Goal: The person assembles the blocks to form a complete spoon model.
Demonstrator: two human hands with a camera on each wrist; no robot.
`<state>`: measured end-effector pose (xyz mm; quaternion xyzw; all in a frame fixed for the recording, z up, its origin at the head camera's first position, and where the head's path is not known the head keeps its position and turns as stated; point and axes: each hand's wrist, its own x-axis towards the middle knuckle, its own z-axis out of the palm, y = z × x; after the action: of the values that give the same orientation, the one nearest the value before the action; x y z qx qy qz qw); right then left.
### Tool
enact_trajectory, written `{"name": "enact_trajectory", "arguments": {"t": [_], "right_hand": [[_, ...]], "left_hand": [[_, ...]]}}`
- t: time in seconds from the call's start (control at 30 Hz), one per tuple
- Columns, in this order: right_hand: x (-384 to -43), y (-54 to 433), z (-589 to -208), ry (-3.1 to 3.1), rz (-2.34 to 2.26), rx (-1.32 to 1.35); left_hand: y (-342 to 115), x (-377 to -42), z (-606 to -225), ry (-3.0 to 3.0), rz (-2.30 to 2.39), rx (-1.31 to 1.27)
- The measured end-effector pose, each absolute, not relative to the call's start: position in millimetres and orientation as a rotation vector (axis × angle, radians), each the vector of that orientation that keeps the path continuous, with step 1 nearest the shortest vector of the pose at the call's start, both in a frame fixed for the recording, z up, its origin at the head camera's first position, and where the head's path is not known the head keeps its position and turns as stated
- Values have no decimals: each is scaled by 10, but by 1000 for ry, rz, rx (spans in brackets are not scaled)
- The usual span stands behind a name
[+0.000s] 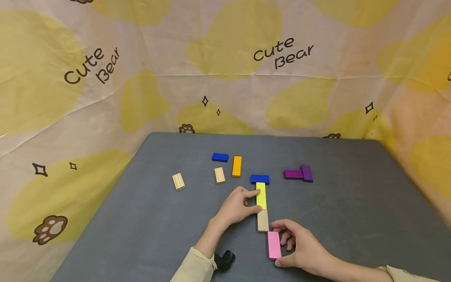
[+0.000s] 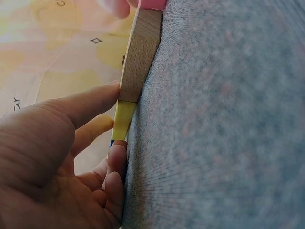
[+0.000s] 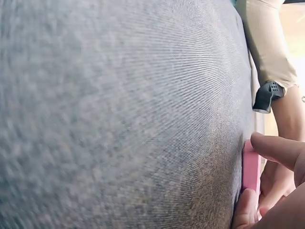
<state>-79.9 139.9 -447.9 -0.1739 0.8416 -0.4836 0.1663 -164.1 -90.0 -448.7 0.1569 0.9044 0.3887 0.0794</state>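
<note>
Cloth backdrop (image 1: 225, 90): hangs behind and beside the table, printed with yellow patches and "Cute Bear".
Grey table (image 1: 123, 235): bears the blocks, all lying flat.
Right hand (image 1: 299, 246): pinches the pink block (image 1: 274, 245) lengthwise — thumb at its near end, a finger at its far end.
Left hand (image 1: 236, 207): thumb and index finger extended, their tips apart and resting on the yellow block (image 1: 261, 196), the thumb at its seam with the wooden block (image 1: 262, 221).
Pink block's place: at the wooden block's near end, offset to the right.
Blue block (image 1: 260, 179): crosswise at the yellow block's far end.
Purple pair (image 1: 307, 173): farther right, one block set across the other's end.
Orange block (image 1: 237, 167): back left, near a second blue block (image 1: 220, 157).
Striped wooden piece (image 1: 220, 176): shorter, just left of the orange block.
</note>
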Motion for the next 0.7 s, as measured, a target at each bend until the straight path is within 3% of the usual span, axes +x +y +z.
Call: {"name": "enact_trajectory", "arguments": {"t": [0.7], "right_hand": [[-830,1226,-4501,2372,-1436,-583]], "left_hand": [[-893,-1631,-4474,2723,1148,471]]}}
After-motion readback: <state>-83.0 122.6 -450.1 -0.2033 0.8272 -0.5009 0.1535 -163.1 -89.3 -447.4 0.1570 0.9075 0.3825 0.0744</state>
